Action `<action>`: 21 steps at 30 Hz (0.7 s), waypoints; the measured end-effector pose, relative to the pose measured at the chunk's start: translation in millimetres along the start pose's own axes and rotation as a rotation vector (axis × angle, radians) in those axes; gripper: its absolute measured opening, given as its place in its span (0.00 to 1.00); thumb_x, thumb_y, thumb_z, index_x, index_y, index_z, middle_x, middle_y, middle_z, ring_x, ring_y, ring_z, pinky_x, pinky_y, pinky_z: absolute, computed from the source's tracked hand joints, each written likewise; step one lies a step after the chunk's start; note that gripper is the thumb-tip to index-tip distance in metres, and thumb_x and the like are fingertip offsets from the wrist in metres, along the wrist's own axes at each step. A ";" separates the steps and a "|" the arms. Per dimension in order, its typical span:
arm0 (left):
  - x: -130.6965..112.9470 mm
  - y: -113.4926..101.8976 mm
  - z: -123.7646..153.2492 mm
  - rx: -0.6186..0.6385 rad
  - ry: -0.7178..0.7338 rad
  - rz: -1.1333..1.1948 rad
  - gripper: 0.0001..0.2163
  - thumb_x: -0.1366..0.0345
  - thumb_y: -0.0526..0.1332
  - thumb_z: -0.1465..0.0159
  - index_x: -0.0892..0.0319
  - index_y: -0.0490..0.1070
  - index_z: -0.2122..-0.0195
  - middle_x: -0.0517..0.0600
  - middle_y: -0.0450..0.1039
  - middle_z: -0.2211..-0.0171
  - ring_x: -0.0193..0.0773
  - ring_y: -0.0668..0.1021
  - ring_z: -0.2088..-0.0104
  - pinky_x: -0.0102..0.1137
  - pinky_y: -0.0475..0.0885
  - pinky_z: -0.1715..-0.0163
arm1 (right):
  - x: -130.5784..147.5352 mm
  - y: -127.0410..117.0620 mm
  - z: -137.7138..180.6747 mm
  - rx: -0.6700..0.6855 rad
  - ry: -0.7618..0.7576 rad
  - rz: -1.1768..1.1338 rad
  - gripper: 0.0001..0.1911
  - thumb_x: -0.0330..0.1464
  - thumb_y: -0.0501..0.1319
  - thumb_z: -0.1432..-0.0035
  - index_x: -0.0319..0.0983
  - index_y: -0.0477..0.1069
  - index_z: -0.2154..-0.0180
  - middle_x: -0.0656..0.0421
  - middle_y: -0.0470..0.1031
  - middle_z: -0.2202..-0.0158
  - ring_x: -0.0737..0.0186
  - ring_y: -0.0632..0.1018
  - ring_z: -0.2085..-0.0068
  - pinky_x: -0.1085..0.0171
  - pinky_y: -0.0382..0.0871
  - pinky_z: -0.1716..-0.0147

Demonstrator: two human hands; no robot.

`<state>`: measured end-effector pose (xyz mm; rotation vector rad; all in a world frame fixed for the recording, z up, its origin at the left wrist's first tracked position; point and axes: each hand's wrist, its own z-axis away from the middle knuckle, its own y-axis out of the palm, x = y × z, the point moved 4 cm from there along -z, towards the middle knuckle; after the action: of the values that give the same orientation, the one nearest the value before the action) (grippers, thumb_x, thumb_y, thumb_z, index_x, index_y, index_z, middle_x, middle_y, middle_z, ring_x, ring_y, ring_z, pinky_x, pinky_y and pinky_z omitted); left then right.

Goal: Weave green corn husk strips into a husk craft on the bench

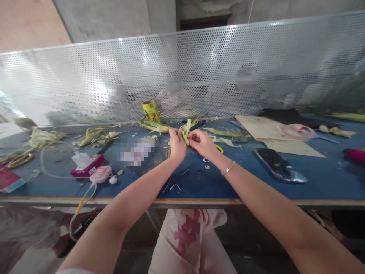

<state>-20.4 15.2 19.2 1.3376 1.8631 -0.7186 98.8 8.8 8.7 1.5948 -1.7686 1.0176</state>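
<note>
Between my hands, over the middle of the blue table, is a small bundle of pale green leaf strips [186,129] that look like corn husk. My left hand [177,146] pinches it from the left, its fingertips partly hidden behind the strips. On the other side my right hand [202,144], with a bracelet at the wrist, has thumb and fingers closed on the same bundle. A yellow loop [219,148], perhaps a scissors handle, shows beside the right hand. Just behind the left hand lies a bunch of similar leaves [155,127].
A yellow can [151,111] stands against the perforated metal panel [199,68]. Leaf piles [95,137] and a magenta box [88,166] with a white cable lie left. Rightward are a phone [279,165], brown sheets [256,129] and a pink ring [295,132].
</note>
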 end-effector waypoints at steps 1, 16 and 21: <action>-0.3 0.1 0.3 0.008 0.004 -0.004 0.08 0.68 0.52 0.35 0.56 0.53 0.71 0.43 0.61 0.75 0.29 0.67 0.74 0.27 0.63 0.71 | 1.2 0.0 0.7 -0.004 -0.012 0.014 0.07 0.35 0.62 0.52 0.41 0.65 0.70 0.62 0.70 0.73 0.66 0.72 0.74 0.63 0.70 0.72; 3.1 -2.0 1.6 0.033 0.060 -0.017 0.06 0.67 0.53 0.36 0.56 0.55 0.69 0.43 0.62 0.76 0.30 0.66 0.76 0.28 0.61 0.70 | 9.2 0.0 4.0 -0.016 -0.051 0.020 0.06 0.36 0.63 0.52 0.41 0.72 0.73 0.56 0.73 0.66 0.59 0.75 0.66 0.59 0.76 0.69; 3.9 -3.2 0.2 0.072 0.071 -0.033 0.05 0.68 0.54 0.36 0.56 0.56 0.68 0.43 0.62 0.76 0.30 0.67 0.76 0.28 0.62 0.70 | 1.9 6.0 4.0 0.077 0.080 -0.091 0.06 0.35 0.62 0.52 0.41 0.70 0.71 0.58 0.74 0.68 0.61 0.75 0.68 0.59 0.76 0.68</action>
<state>-24.2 16.1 16.0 1.3966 1.9354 -0.7705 93.0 4.6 6.9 1.6426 -1.6065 1.1023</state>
